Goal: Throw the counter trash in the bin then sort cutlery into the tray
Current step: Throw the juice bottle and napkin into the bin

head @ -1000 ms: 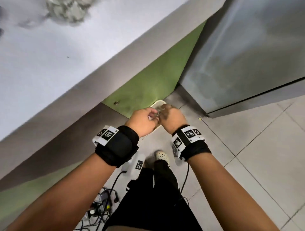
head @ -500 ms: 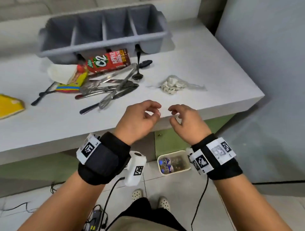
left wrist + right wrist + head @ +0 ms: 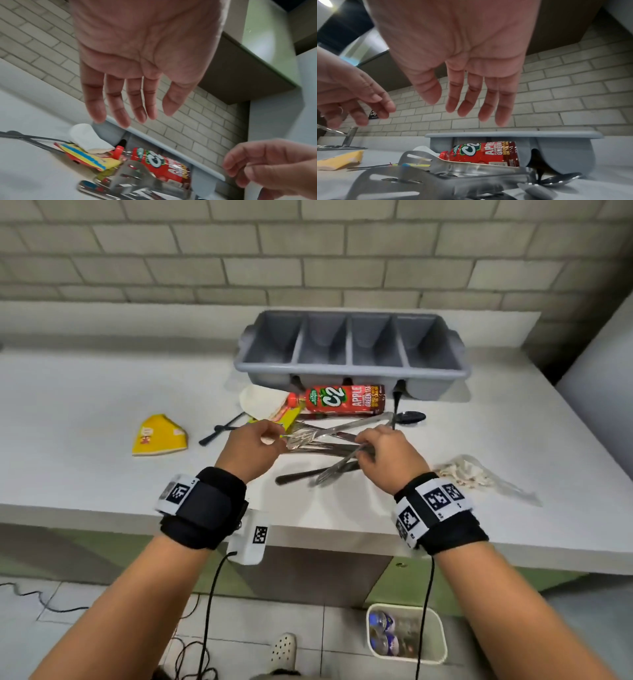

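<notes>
On the white counter lies a pile of metal cutlery, forks among them. Behind it stands a grey four-compartment tray with nothing visible inside. A red C2 bottle lies against the tray's front. My left hand hovers over the pile's left end, fingers straight and holding nothing. My right hand hovers over the pile's right side, also empty. A white bin with trash in it stands on the floor below the counter.
A yellow wrapper lies at the left and a crumpled clear bag at the right. A white folded paper and a colourful packet sit beside the bottle. Black plastic cutlery lies near the tray. A brick wall backs the counter.
My hands rose from over the floor bin to the counter and moved forward over the cutlery pile. The view lifted from the floor to the counter.
</notes>
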A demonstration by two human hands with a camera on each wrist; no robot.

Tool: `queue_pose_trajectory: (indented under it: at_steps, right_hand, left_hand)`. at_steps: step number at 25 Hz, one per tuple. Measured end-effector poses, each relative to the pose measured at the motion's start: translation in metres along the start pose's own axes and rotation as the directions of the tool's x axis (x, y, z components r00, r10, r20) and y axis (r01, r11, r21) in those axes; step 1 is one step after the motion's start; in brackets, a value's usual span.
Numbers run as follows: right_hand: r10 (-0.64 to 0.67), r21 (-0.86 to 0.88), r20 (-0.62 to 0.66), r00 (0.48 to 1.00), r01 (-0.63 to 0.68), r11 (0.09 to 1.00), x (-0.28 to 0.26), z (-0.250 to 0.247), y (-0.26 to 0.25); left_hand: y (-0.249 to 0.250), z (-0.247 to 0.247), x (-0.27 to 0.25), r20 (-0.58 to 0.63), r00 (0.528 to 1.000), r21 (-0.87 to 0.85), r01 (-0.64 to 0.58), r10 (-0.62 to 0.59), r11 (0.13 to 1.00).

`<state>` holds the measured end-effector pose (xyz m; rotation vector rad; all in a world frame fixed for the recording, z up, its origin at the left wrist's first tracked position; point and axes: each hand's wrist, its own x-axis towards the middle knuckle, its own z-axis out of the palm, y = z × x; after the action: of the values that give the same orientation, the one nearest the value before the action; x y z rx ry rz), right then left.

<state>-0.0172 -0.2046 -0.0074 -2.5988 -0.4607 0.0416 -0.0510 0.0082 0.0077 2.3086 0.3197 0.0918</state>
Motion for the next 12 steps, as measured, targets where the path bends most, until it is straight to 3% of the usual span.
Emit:
queue_pose_trajectory:
  at_steps: [5,9,12]
  right_hand:
    - [0.091,-0.096,0.024,0.996,-0.088,0.991,0.066,0.011,-0.018]
    - [0.198,-0.138,-0.045,0.979,-0.202,0.970,0.116,0.013,-0.010]
    - [0.226,-0.259,-0.007,0.974,-0.220,0.940,0.137,0.017,-0.006]
  left_hand:
    - [-0.030,-0.021,0.075,-0.003,1.000,0.142,0.025,-0.025,0.989]
    - [-0.046,-0.020,0.131,0.092,0.996,0.281,-0.047,0.022,0.958]
    - [-0.053,-0.015,0.159,0.137,0.990,0.335,-0.063,0.018,0.940]
